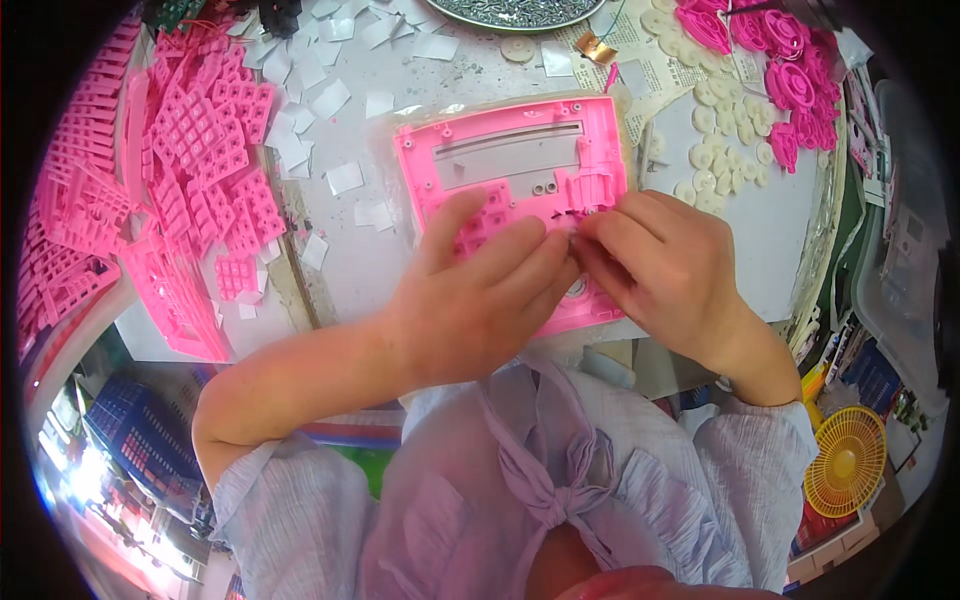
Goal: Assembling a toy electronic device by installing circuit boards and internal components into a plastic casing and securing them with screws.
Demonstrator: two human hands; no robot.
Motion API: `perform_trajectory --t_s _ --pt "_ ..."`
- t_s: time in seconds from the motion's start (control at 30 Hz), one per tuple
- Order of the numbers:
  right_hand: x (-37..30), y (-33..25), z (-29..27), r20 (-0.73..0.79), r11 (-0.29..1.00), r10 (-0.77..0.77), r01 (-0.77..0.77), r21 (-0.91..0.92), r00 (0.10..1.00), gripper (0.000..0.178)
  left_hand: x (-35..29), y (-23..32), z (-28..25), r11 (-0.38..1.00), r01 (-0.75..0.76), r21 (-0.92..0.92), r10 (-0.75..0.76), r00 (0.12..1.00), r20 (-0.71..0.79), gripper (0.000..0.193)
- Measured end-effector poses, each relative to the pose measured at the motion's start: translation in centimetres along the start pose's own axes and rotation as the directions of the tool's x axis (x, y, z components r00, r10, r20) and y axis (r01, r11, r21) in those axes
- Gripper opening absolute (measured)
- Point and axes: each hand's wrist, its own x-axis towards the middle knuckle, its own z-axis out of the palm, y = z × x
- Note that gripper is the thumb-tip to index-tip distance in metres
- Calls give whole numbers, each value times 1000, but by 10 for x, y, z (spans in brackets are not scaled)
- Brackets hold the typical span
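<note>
In front of me a pink plastic casing [510,130] lies with its inner side up, on clear plastic wrapping. It has a long clear window [510,160] near its far edge and a pink keypad [490,212] set in its left half. My left hand [480,280] reaches across the casing's near part, with one finger spread over the keypad. Its other fingers bend closed toward the right fingertips; their tips are partly hidden. My right hand [665,265] is closed in a pinch at the casing's right side. Whatever small thing sits between the fingertips cannot be made out.
Pink keypads [205,140] pile up at the left beside scattered white paper squares [330,98]. A metal dish [515,12] of small screws stands at the far edge. Cream discs [735,130] and dark pink parts [795,85] lie to the right. A yellow basket [846,460] sits lower right.
</note>
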Motion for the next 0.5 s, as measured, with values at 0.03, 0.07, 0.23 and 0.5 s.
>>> perform_trajectory --t_s 0.03,0.07,0.23,0.5 --pt "2 -3 -1 32 1000 12 -11 -28 999 20 -1 0 1 1000 5 -6 -5 1000 -6 31" --pt "5 -6 -2 64 998 22 -19 -58 998 19 -2 0 2 1000 11 -12 -11 1000 -14 30" --pt "13 -6 -2 128 998 27 -20 -53 991 16 -3 0 5 1000 8 14 -7 999 -41 27" --pt "15 0 4 104 999 41 -40 -12 994 17 -4 -2 6 1000 3 -20 -4 1000 -15 30"
